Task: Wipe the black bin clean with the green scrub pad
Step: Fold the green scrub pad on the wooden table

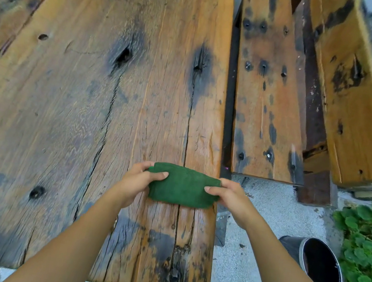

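The green scrub pad [183, 186] is held over the right part of a worn wooden table [73, 108]. My left hand [139, 182] grips its left end, thumb on top. My right hand [227, 196] pinches its right end the same way. The pad is bent or folded between the two hands. The black bin [318, 265] lies tipped on the concrete ground at the lower right, its dark open mouth facing me, well apart from both hands.
A wooden bench [272, 94] and a thicker plank [358, 101] stand right of the table. Green leafy plants [370, 260] grow right behind the bin. Grey concrete ground [261, 228] lies between the table edge and the bin.
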